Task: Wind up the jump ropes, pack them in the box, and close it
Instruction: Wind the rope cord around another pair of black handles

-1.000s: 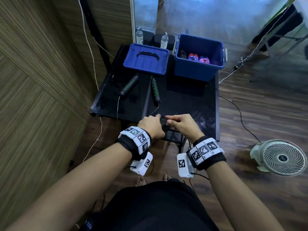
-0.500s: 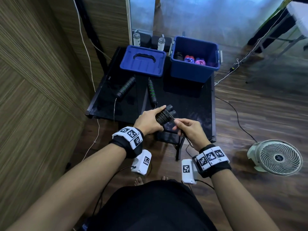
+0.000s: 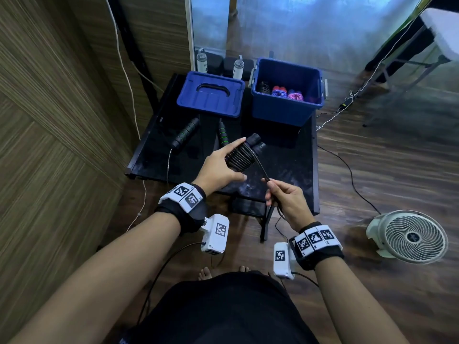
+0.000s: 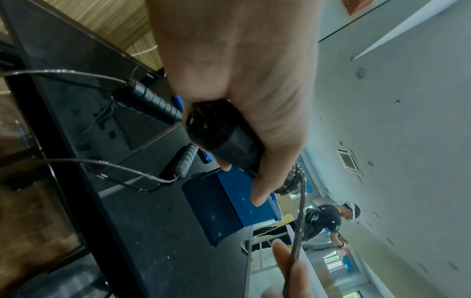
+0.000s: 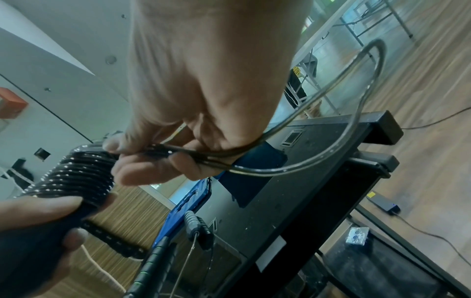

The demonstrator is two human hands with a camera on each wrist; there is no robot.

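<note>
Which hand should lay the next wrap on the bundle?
Right, probably: the right hand already pinches the loose cord, while the left hand grips the wound handles.

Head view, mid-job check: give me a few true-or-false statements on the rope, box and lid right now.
1. The left hand grips the wound black jump rope. True.
2. The right hand is empty. False: it pinches the rope's loose end.
3. The lid is on the blue box. False: it lies on the table beside the open box.
4. A green-striped jump rope lies unwound on the table. True.
</note>
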